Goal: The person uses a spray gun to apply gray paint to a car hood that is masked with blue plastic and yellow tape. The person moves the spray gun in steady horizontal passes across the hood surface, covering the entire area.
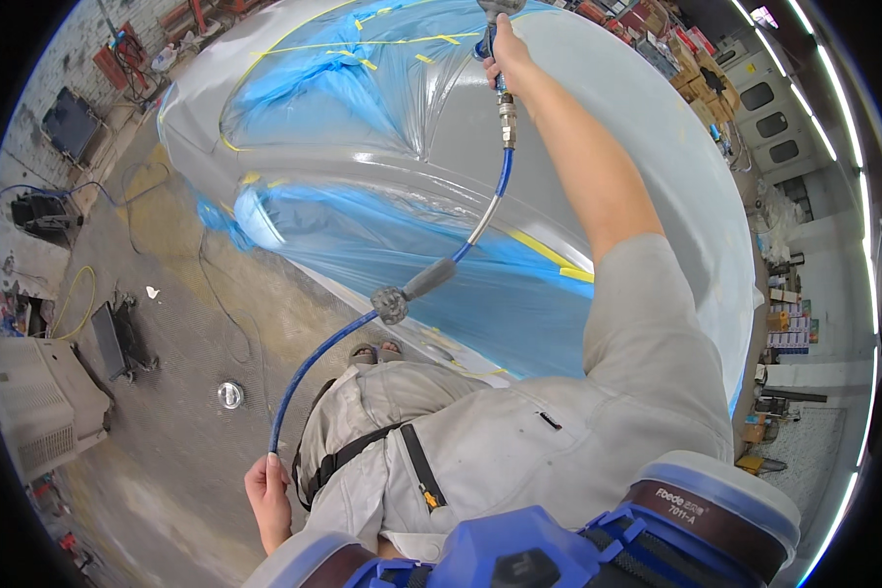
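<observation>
At the top of the view my right hand (508,61) is closed around the handle of a spray gun (500,7), arm stretched out over the car; the gun's front is cut off by the frame edge. Below the grip, a metal coupling (508,120) joins it to a blue air hose (328,345). Grey wrapping (431,279) and a rough grey lump (390,305) surround the hose midway. Low on the left, my left hand (269,495) pinches the hose beside my hip. Grey-coated car body (519,201) lies under the gun, partly masked with blue plastic film (461,309) and yellow tape (576,273).
A round metal tin (230,395) stands on the stained floor to the left. Beyond it are a dark stand (118,338), a beige machine (44,402) and loose cables. Boxes (706,88) line the far right wall. A blue-and-grey respirator (519,554) fills the lower edge.
</observation>
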`<state>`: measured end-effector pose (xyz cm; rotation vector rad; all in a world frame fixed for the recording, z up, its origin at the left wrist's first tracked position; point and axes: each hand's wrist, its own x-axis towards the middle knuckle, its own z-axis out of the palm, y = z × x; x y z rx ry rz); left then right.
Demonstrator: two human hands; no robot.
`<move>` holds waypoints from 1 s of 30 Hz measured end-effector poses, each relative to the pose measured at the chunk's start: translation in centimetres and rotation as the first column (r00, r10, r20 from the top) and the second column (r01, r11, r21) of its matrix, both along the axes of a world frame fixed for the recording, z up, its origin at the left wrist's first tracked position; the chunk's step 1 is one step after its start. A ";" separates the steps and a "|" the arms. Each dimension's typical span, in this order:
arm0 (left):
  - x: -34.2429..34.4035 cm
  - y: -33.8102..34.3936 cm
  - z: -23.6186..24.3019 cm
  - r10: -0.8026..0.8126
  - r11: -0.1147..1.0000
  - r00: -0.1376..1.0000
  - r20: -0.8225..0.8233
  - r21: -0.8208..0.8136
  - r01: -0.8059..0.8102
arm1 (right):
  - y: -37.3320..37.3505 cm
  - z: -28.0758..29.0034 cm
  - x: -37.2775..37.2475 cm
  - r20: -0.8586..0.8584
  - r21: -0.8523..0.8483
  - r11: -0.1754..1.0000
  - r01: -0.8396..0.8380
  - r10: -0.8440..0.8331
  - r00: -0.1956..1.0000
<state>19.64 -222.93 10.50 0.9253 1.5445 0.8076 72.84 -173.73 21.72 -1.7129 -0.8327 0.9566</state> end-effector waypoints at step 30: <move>5.1 12.2 0.1 -0.603 0.797 0.797 0.019 0.024 0.603 | -26.6 7.6 20.8 0.133 0.027 0.870 0.492 -0.491 0.861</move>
